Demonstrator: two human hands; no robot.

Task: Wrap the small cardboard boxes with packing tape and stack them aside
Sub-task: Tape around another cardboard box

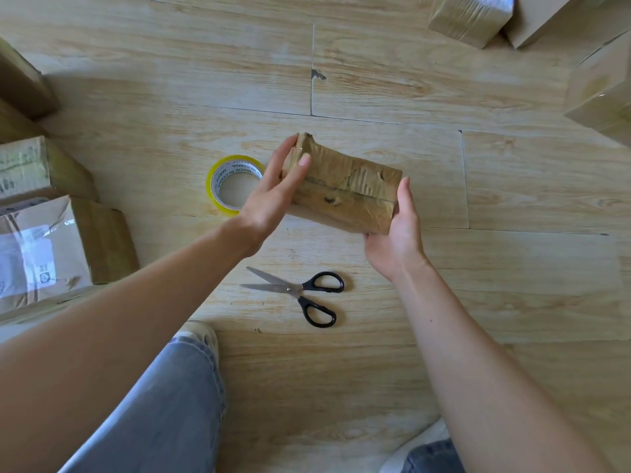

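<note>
The small cardboard box [345, 189], wrapped in wrinkled glossy tape, is lifted just above the wooden floor [512, 302], between my two hands. My right hand's [396, 240] fingers are tucked under the box, out of sight; it grips the near right end with the thumb up the end face. My left hand [273, 196] is flat and open, its straight fingers pressed against the far left end and the thumb lying over the top edge. That hand covers part of the yellow tape roll [214, 186], which lies flat on the floor just beyond it. The black-handled scissors [300, 290] lie open nearer me. Other boxes at the left [51, 254] and upper right [471, 18] are cut off by the frame's edge.
</note>
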